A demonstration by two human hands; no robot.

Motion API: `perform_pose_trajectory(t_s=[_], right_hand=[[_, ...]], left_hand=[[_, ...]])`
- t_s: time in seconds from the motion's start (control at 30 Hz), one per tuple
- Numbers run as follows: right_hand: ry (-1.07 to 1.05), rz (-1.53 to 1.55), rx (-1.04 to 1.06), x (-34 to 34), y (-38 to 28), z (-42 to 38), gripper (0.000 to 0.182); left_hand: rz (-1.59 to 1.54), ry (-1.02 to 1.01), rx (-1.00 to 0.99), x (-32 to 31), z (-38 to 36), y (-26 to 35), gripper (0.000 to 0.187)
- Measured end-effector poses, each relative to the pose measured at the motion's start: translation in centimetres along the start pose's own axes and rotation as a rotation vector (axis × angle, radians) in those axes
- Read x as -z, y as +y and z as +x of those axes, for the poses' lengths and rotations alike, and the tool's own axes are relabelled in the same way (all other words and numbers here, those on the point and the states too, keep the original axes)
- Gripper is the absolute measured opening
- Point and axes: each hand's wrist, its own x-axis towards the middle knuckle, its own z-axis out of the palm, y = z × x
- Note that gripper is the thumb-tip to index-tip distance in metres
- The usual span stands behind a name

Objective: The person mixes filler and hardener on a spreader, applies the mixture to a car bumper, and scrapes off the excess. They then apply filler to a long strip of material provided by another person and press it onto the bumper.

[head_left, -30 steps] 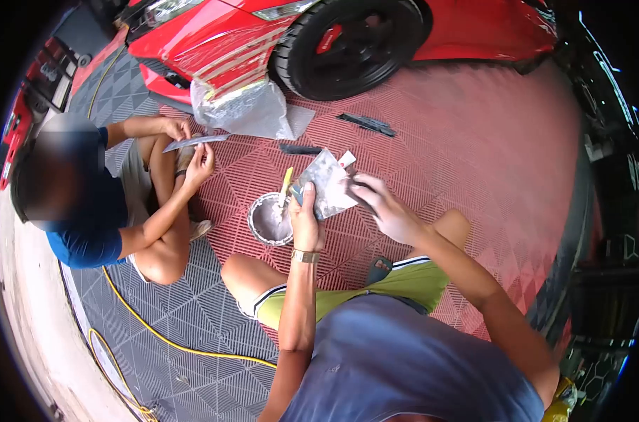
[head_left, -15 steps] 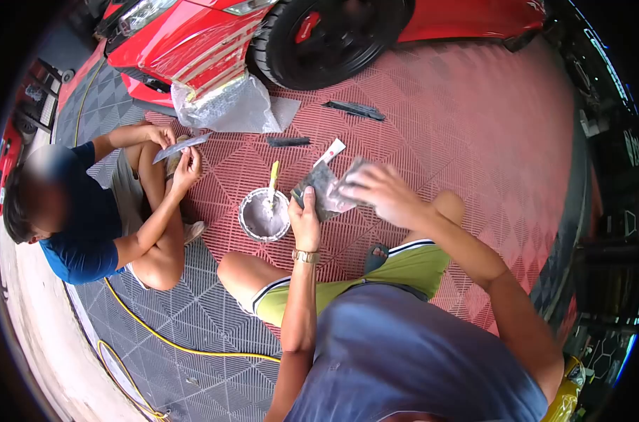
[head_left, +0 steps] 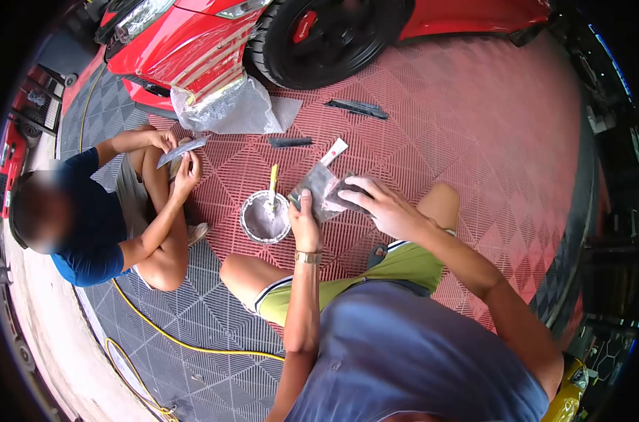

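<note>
My left hand [head_left: 304, 219] is closed around the lower left edge of a grey flat panel [head_left: 318, 184], its thumb on top. My right hand [head_left: 379, 202] grips a dark pad [head_left: 349, 195] that lies over the right side of the panel. A pinkish-white smear shows on the panel beside the pad. Left of my left hand stands a round tub [head_left: 265, 226] of greyish paste, with a yellow-handled tool [head_left: 273, 179] upright in it. A white strip with a red mark [head_left: 334, 150] lies just beyond the panel.
A co-worker [head_left: 87, 218] sits at the left, holding a grey strip [head_left: 182, 150]. Dark strips [head_left: 358, 108] [head_left: 290, 142] lie on the red floor mat. Beyond are a red car [head_left: 186, 42], its wheel [head_left: 330, 42] and plastic wrap [head_left: 231, 109]. A yellow hose [head_left: 193, 349] crosses the grey mat.
My right hand has moved slightly left and down with the dark pad, which now shows more sharply. My left hand keeps its hold on the panel.
</note>
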Motion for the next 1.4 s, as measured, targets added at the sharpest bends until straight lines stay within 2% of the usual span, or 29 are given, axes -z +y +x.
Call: perform_pose_trajectory(t_s=[0.07,0.13,0.17,0.2,0.27,0.37,0.47,0.5,0.53,0.6,0.67,0.7,0.73,0.77,0.8,0.87,0.9,1.0,1.07,1.1,1.13,1.2,1.23,1.3,1.33,1.4], right_hand=[[0.090,0.062,-0.053,-3.1,1.4,-2.0,0.061],[-0.126,0.107,-0.175,-2.5,3.5,-3.4,0.057],[-0.286,0.037,-0.262,-2.3,4.7,-3.9,0.060],[-0.115,-0.027,-0.168,-2.1,5.6,-3.9,0.064],[-0.016,-0.060,-0.144,0.5,3.4,-1.5,0.059],[-0.083,-0.199,0.105,-0.4,3.1,0.7,0.053],[-0.202,-0.102,0.143,-0.5,3.0,-0.6,0.051],[-0.227,-0.155,0.173,-0.8,3.8,-1.8,0.050],[-0.234,-0.096,0.118,-0.4,4.1,-2.9,0.050],[-0.254,0.011,0.017,0.5,4.5,-4.2,0.048],[-0.001,0.109,0.126,0.6,3.9,-3.3,0.052],[0.121,0.162,0.153,0.3,2.7,-2.3,0.054],[0.242,0.212,0.177,0.1,1.9,-1.6,0.056],[0.199,0.149,0.207,-0.5,2.3,-1.3,0.064],[0.240,0.130,0.200,-2.2,3.5,-1.4,0.063],[0.233,0.225,0.028,-3.9,5.1,-2.4,0.061],[0.015,0.043,0.015,-4.3,6.1,-3.1,0.057],[-0.019,0.373,-0.241,-9.8,8.5,-4.2,0.049],[0.126,1.306,-0.635,-13.1,10.8,-1.9,0.042],[0.335,1.668,-0.664,-14.3,10.6,0.0,0.039],[0.418,1.721,-0.775,-16.0,10.6,2.3,0.042],[0.171,1.721,-0.734,-19.9,11.9,6.2,0.049],[0.205,1.691,-0.742,-23.0,12.7,7.7,0.054],[0.309,1.689,-0.750,-28.5,13.6,11.3,0.058],[0.459,1.704,-0.674,-31.4,13.6,13.0,0.056],[0.384,1.653,-0.676,-35.1,14.0,15.3,0.055]], left_hand=[[-0.047,-0.030,-0.013,-1.4,-0.9,1.2,0.020],[0.030,-0.019,-0.033,-0.7,-0.8,0.6,0.022],[0.079,-0.017,-0.037,0.0,-0.6,0.5,0.024],[0.235,-0.038,-0.054,0.5,-0.7,0.6,0.026],[0.526,-0.082,-0.100,0.5,-0.5,0.2,0.033],[0.595,-0.116,-0.103,-0.9,-1.2,0.4,0.035],[0.621,-0.036,-0.179,-0.8,-0.8,1.4,0.031],[0.474,-0.013,-0.200,-0.9,-0.3,1.8,0.031],[0.328,0.006,-0.220,-1.0,0.3,2.3,0.031],[0.361,-0.012,-0.190,-0.3,1.0,2.9,0.029],[0.396,-0.045,-0.110,0.8,1.5,1.9,0.029],[0.324,-0.018,-0.094,-0.3,1.0,1.1,0.026],[0.119,-0.092,-0.065,-1.6,0.6,0.6,0.027],[-0.001,-0.118,-0.008,-2.7,-0.2,0.3,0.026],[-0.119,-0.132,0.043,-3.7,-1.1,0.7,0.026],[-0.125,-0.152,0.058,-2.8,-1.1,0.5,0.029],[-0.130,-0.119,0.064,-2.5,-1.1,0.6,0.029],[-0.131,-0.017,0.029,0.6,-0.5,2.8,0.036],[-0.236,0.076,-0.089,6.4,0.3,4.5,0.045],[-0.276,0.087,-0.161,10.0,0.6,5.2,0.049],[-0.316,0.097,-0.228,13.3,0.5,5.4,0.054],[-0.413,0.238,-0.385,17.5,1.2,4.8,0.056],[-0.420,0.215,-0.421,19.2,1.6,4.2,0.057],[-0.443,0.312,-0.465,23.6,3.4,1.6,0.058],[-0.428,0.371,-0.462,25.2,4.3,0.1,0.059],[-0.490,0.424,-0.462,28.4,6.8,-2.5,0.058]])
